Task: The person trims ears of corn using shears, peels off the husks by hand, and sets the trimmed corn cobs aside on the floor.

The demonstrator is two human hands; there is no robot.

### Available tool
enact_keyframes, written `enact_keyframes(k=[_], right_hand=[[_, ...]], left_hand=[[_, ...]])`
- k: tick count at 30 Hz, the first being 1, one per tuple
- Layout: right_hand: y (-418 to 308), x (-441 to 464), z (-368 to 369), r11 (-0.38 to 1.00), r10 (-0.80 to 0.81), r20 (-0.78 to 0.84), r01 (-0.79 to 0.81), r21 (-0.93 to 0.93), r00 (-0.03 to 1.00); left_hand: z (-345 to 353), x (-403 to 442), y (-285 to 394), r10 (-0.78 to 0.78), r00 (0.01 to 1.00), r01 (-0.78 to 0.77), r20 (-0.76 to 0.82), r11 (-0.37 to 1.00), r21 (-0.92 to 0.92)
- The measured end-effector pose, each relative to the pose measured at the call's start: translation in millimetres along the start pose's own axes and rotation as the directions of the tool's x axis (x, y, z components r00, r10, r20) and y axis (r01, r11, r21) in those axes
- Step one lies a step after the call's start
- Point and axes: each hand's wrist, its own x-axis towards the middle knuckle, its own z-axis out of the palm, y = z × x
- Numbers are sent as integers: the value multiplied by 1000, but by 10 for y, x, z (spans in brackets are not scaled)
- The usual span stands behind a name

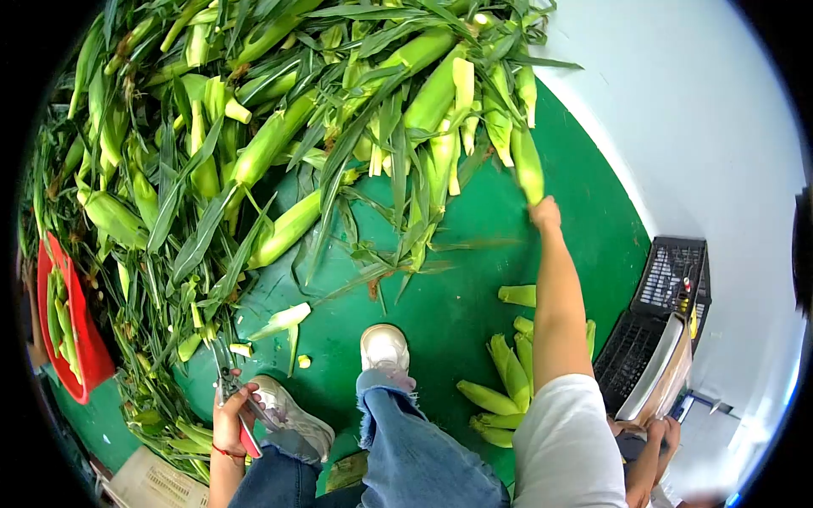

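My right hand [546, 213] stretches far forward, its fingers closed around the lower end of a green ear of corn [528, 165] at the right edge of the pile. My left hand [230, 416], with a red band at the wrist, grips a pair of pruning shears [225, 383] low on the left. The shears' blades point away from me, and a red handle shows below the hand. Cut husk pieces [286, 319] lie just beyond them. Beneath my right arm rest several trimmed ears [508, 372], partly hidden by the arm.
A big heap of corn [271, 144] with leaves covers the far and left floor. On the left stands a red basket [83, 339] holding corn. Black crates [631, 351] are by the white wall at right. Another person's hands [662, 440] show at lower right.
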Motion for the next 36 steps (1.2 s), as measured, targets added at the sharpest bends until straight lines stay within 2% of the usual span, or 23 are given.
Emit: enact_keyframes(k=[1,2,3,4,5,7,8,10,12,13,14,15,16,17,20,21,24,26,27,28,32,34,36], right_hand=[[-28,-27,22,997,-73,128,73,10,989],[-41,-165,167,964,-263,54,260,55,963],[-181,-479,136,926,-331,73,309,215,941],[-197,-677,325,805,-363,176,213,553,915],[-420,-1228,163,742,-317,303,36,669,899],[-541,-2079,160,707,-320,482,-134,695,815],[-442,-2395,342,657,-396,540,-182,731,743],[-310,-2851,615,660,-404,671,-309,684,622],[-220,-3080,851,574,-325,339,-100,812,883],[-200,-3031,974,529,-267,220,-48,847,938],[-218,-2922,1085,485,-202,95,16,874,975],[-430,-2882,929,394,-193,59,23,919,980],[-545,-2745,942,442,-211,7,89,893,977],[-675,-2633,944,507,-170,49,44,861,984],[-1135,-2555,470,472,-163,332,-222,853,929],[-1178,-2565,515,400,-161,393,-304,865,905],[-1505,-3448,134,154,-478,286,-241,958,830],[-1811,-4017,-96,20,-624,277,-339,941,731],[-1942,-4126,-162,-90,-773,184,-392,916,608],[-2144,-4236,-280,-174,-820,136,-467,867,556],[-2729,-4237,-631,-244,-875,4,-448,860,483],[-2742,-4073,-633,-199,-907,96,-616,762,411],[-2750,-3971,-579,-103,-758,177,-384,918,628]], left_hand=[[3,6,-5,-1,1000,1,9,1000,-5],[12,0,-3,-4,1000,4,7,1000,1],[42,15,-2,-4,1000,3,11,1000,4],[69,38,-8,1,1000,-1,15,1000,4],[54,72,-30,3,1000,-3,21,1000,4],[113,60,-20,-4,999,4,41,1000,-7],[133,46,-12,-2,999,3,50,1000,-10],[134,1,-5,8,998,-8,69,1000,-2],[57,-21,-17,54,996,-58,77,997,53],[39,-43,-11,63,995,-68,79,996,61],[15,-48,-14,68,995,-73,77,995,69],[43,-74,2,51,997,-54,64,998,43],[59,-92,15,32,998,-33,53,999,11],[-1,-35,-40,32,997,-31,69,999,-10],[-67,60,-139,-4,986,22,167,994,-106],[-96,87,-186,-15,970,50,243,989,-139],[-130,96,-224,-53,924,134,378,972,-192],[-140,97,-227,-49,912,146,408,967,-209],[-143,93,-201,-45,906,141,421,969,-202],[-126,59,-139,-57,906,155,419,967,-203],[-148,-18,20,-149,830,235,538,968,-93],[-127,-44,56,-148,787,209,599,978,-32],[-69,-61,92,-147,725,219,673,975,-23]])
